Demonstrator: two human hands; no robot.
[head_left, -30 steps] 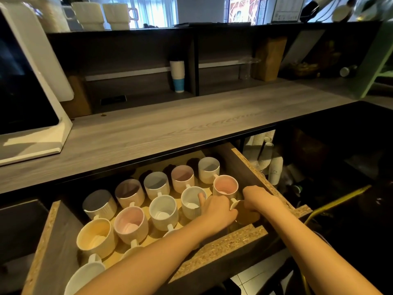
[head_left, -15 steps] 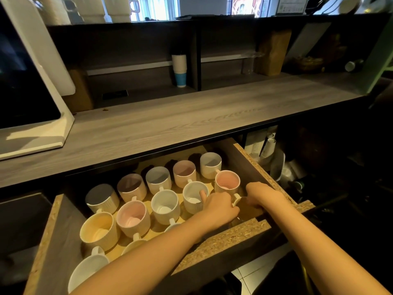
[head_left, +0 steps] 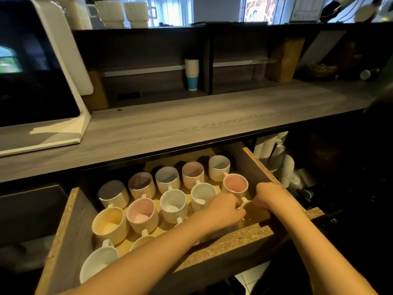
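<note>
Both curled: left hand (head_left: 223,209) and right hand (head_left: 269,196) grip a white-rimmed, tan-lined ceramic mug (head_left: 244,206). It sits just in front of the pink-lined white ceramic mug (head_left: 235,184).

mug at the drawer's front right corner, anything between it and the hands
Nothing visible does: the left hand and right hand both hold the mug. The pink mug stands just behind it, handle toward it.

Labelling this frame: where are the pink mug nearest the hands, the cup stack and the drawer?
Pink mug (head_left: 235,185), head view, pink inside.
Cup stack (head_left: 191,72), head view, white side.
Drawer (head_left: 225,236), head view, front chipboard edge.
</note>
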